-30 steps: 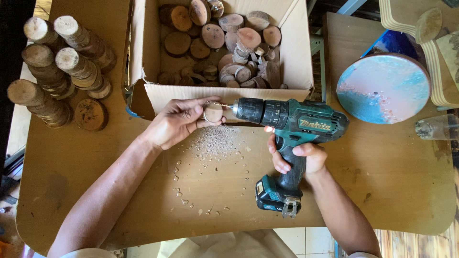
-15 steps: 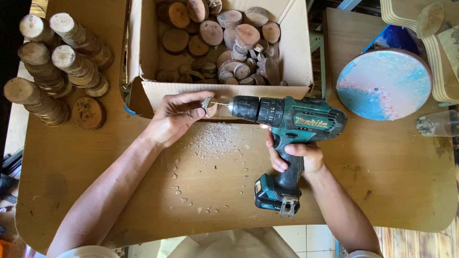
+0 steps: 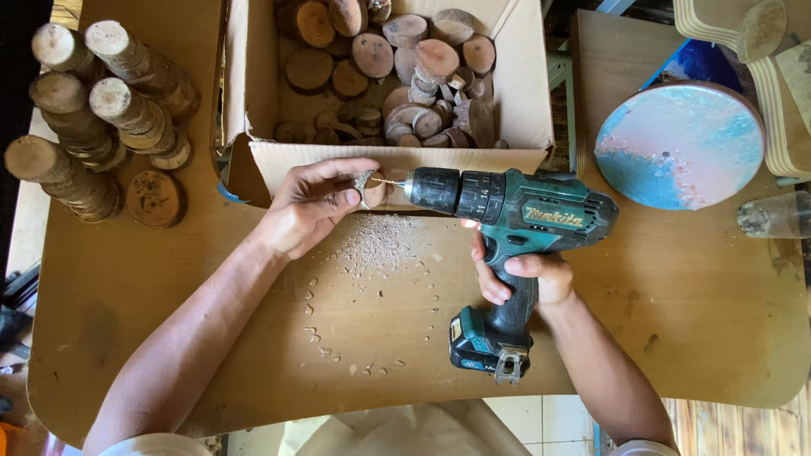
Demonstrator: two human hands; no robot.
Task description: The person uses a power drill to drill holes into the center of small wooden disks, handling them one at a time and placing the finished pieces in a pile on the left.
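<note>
My left hand (image 3: pixel 311 208) pinches a small round wood slice (image 3: pixel 370 187) on edge, just in front of the cardboard box. My right hand (image 3: pixel 517 276) grips the handle of a teal and black cordless drill (image 3: pixel 507 221) lying level, its thin bit (image 3: pixel 386 181) pointing left and touching the slice. A patch of sawdust (image 3: pixel 378 243) lies on the wooden table (image 3: pixel 152 287) below the slice.
An open cardboard box (image 3: pixel 397 156) behind the hands holds several wood slices. Stacks of wood slices (image 3: pixel 93 118) stand at the far left. At the right rest a round blue and pink painted board (image 3: pixel 680 145), a glass jar (image 3: pixel 775 216) and plywood pieces (image 3: pixel 777 76).
The left hand has turned the slice more on edge and the drill has edged slightly right, so the thin bit now shows between chuck and slice.
</note>
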